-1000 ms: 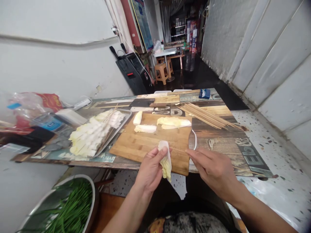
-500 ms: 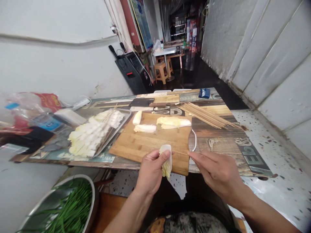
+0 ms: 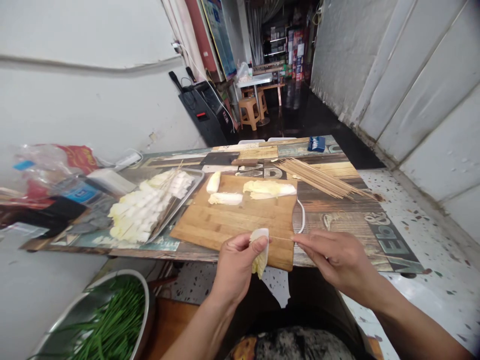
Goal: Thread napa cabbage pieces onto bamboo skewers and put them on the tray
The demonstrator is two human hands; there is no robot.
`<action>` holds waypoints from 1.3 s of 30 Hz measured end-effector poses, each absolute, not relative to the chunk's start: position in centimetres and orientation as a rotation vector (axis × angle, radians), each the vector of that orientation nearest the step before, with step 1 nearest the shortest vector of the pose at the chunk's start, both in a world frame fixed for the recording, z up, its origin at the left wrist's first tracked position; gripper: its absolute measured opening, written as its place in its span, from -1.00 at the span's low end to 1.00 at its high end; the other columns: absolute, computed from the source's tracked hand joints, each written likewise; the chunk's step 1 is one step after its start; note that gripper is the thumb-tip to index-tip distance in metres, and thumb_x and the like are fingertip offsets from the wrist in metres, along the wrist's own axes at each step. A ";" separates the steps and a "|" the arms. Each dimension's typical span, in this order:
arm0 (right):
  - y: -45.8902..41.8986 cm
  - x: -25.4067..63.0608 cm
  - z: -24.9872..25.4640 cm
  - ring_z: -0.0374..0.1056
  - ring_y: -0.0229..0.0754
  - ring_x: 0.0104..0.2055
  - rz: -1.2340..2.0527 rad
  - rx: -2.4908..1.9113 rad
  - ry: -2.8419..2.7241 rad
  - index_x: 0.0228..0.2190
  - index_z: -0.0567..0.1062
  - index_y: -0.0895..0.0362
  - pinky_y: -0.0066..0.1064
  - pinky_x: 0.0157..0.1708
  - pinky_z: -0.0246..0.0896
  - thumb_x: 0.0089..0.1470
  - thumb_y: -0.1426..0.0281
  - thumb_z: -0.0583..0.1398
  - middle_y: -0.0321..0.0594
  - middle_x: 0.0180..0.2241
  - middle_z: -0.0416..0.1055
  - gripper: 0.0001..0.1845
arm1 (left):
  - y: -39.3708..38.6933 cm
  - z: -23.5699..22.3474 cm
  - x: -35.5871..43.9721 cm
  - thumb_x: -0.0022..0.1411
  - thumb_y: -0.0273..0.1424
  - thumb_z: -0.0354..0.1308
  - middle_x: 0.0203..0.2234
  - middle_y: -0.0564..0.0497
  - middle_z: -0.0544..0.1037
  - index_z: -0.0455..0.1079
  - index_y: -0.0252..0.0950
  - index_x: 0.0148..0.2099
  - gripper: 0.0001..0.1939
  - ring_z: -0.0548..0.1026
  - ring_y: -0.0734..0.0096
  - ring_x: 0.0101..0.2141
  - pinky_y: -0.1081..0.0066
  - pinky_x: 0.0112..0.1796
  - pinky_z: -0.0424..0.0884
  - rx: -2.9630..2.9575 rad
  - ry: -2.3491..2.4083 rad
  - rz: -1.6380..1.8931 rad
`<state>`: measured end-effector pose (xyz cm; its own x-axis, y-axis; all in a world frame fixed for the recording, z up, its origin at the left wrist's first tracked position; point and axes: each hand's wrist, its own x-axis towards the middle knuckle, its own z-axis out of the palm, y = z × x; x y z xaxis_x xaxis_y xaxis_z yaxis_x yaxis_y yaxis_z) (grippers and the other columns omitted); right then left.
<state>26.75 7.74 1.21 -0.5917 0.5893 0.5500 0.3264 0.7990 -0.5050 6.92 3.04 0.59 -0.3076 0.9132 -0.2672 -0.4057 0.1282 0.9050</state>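
Note:
My left hand (image 3: 238, 265) pinches a pale napa cabbage leaf (image 3: 260, 260) upright over the near edge of the wooden cutting board (image 3: 210, 222). To its right, my right hand (image 3: 333, 257) is closed on a thin bamboo skewer (image 3: 281, 238), which runs level toward the leaf. Its tip meets the leaf beside my left fingers; how far it goes in is hidden. Farther back on the board lie a long cabbage piece (image 3: 270, 189), a short one (image 3: 225, 198) and a small rolled-looking one (image 3: 213, 182).
Left of the board, a metal tray (image 3: 180, 202) bears skewered cabbage. Loose bamboo skewers (image 3: 322, 177) lie at the right, with a blue packet (image 3: 317, 144) behind. A cleaver (image 3: 221, 159) lies beyond the board. A steel bowl (image 3: 146, 310) of green chives stands low at left.
The leaf in my left hand has turned slightly and risen a little against the board. My right hand keeps hold of the skewer in nearly the same place.

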 end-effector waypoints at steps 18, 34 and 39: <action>8.3 25.5 2.1 0.41 -0.30 -0.36 0.678 -0.623 -2.187 -0.13 0.54 0.08 -0.48 -0.38 0.24 0.22 0.49 0.10 -0.27 -0.36 0.52 -0.73 | 3.1 0.9 7.7 -0.12 -0.31 0.44 -0.47 0.01 0.63 0.61 -0.27 -0.41 -0.81 0.50 0.47 -0.44 0.50 -0.34 0.40 0.794 1.293 1.448; 8.0 28.1 1.6 0.40 -0.31 -0.39 0.706 -0.627 -2.261 -0.13 0.52 0.06 -0.48 -0.41 0.27 0.23 0.50 0.09 -0.27 -0.38 0.50 -0.75 | 2.5 0.6 9.0 -0.09 -0.35 0.42 -0.47 -0.07 0.63 0.61 -0.22 -0.46 -0.91 0.54 0.31 -0.40 0.38 -0.29 0.45 0.965 1.384 1.360; 8.0 29.3 1.9 0.45 -0.31 -0.36 0.635 -0.743 -2.144 -0.20 0.54 0.05 -0.52 -0.40 0.32 0.20 0.49 0.13 -0.29 -0.35 0.54 -0.79 | 3.3 2.1 8.4 -0.04 -0.39 0.39 -0.29 -0.07 0.65 0.62 -0.11 -0.25 -0.77 0.55 0.20 -0.25 0.26 -0.12 0.43 1.303 1.262 1.216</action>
